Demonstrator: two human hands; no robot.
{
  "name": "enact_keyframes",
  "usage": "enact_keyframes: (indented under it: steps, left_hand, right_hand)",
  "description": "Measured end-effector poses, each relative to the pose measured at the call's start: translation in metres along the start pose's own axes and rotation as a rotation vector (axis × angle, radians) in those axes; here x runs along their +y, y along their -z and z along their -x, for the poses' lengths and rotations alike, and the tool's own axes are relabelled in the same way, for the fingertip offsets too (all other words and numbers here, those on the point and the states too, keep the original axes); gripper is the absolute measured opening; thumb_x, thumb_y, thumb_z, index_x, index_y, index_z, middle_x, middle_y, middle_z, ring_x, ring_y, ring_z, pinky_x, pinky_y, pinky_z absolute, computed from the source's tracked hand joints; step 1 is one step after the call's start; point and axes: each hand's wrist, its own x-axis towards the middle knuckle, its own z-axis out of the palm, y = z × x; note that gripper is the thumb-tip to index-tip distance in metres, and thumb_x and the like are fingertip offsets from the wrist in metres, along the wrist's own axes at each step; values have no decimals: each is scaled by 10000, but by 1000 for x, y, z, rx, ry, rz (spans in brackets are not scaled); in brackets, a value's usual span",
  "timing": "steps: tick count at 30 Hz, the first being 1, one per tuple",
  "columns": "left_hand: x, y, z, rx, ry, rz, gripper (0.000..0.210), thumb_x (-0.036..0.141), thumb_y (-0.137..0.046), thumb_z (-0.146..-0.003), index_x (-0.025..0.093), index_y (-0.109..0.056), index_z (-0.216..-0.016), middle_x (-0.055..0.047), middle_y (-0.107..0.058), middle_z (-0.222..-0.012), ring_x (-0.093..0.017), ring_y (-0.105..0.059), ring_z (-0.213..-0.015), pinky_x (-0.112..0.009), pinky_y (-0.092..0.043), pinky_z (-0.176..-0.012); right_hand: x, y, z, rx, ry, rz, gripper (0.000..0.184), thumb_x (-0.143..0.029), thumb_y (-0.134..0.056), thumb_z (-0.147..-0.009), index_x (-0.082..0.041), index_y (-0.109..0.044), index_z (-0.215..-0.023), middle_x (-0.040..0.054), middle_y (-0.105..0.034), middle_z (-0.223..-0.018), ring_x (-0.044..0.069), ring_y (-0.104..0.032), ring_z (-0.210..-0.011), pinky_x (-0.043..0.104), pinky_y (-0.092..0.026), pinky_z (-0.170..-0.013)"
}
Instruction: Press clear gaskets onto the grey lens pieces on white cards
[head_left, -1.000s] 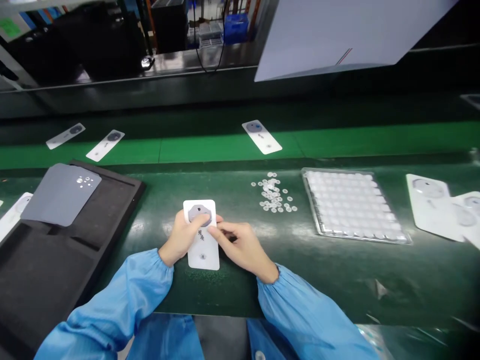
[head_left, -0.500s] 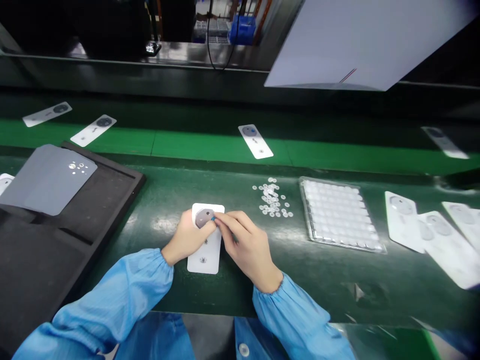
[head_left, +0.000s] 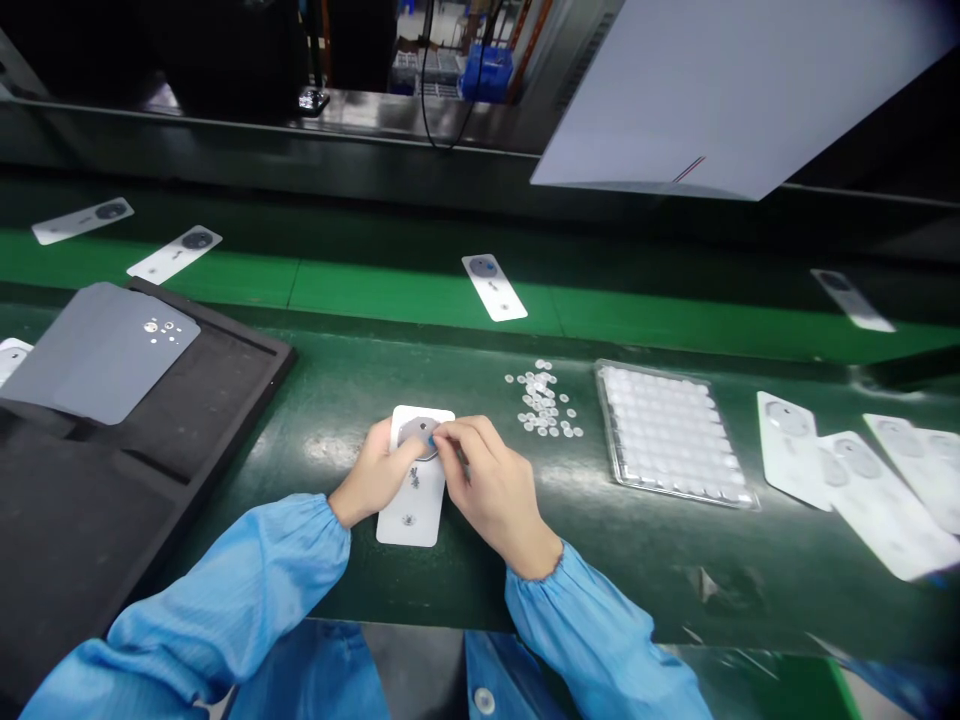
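Note:
A white rectangular panel with a grey circle near its top end and small dark prints lies in front of me. My left hand is closed on its left edge, the thumb lying over the front by the circle. My right hand pinches at the right side of the grey circle, thumb and forefinger pressed together. A small blue spot shows at those fingertips. Whether they grip a piece there is hidden. Small clear round discs lie scattered to the right of my hands.
Beyond the discs stands a clear tray with rows of white pieces. White panels lie at the far right. A black tray with a grey sheet is at left. Behind runs a green belt carrying several panels; a white board hangs above.
Panels on the belt have shifted left. My left thumb has drawn back slightly from the right fingertips, and more of the grey circle and print shows. The view has moved a little.

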Motion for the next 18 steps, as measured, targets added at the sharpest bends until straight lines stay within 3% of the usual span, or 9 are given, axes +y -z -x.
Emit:
enact_keyframes:
  steps: [6, 10, 12, 15, 16, 18]
  left_hand:
    - [-2, 0, -4, 65, 86, 116, 209, 317, -682, -699, 135, -679, -800, -42, -708, -748, -200, -664, -667, -254, -485, -589]
    - [4, -2, -3, 6, 214, 274, 398, 320, -700, -676, 105, -692, -1010, -150, -784, -941, -330, -760, -807, -350, -578, -651]
    - [6, -2, -3, 17, 237, 301, 438, 294, -697, -669, 87, -685, -1054, -191, -782, -1015, -359, -768, -858, -357, -588, -644]
    - [9, -2, -3, 42, 245, 295, 448, 269, -704, -662, 71, -688, -1064, -207, -779, -1044, -367, -770, -875, -352, -597, -640]
    - [9, -2, -3, 47, 245, 287, 455, 270, -707, -661, 70, -688, -1070, -206, -779, -1049, -369, -770, -882, -355, -600, -643]
    - [10, -3, -4, 58, 245, 259, 473, 282, -709, -661, 68, -689, -1083, -208, -777, -1063, -381, -767, -902, -360, -603, -641]
  right_hand:
    - [-1, 5, -4, 5, -342, -627, 218, -400, -571, -1001, -210, -649, -931, 47, -622, -889, 155, -605, -707, 276, -508, -617]
    - [15, 45, 17, 96, -548, -715, 266, -476, -687, -916, -213, -676, -888, 26, -602, -769, 161, -564, -668, 290, -491, -609]
    - [37, 81, 50, 224, -673, -684, 290, -504, -755, -851, -221, -690, -837, 13, -548, -687, 159, -505, -616, 291, -444, -551]
    - [83, 132, 126, 507, -865, -653, 316, -514, -855, -687, -244, -703, -746, 17, -543, -707, 144, -455, -551, 302, -426, -493]
    - [97, 143, 156, 562, -919, -610, 322, -538, -825, -680, -254, -674, -674, 18, -539, -668, 154, -456, -526, 310, -424, -469]
    - [121, 150, 212, 546, -1036, -354, 376, -603, -693, -718, -254, -654, -584, 34, -560, -610, 196, -524, -520, 343, -475, -472]
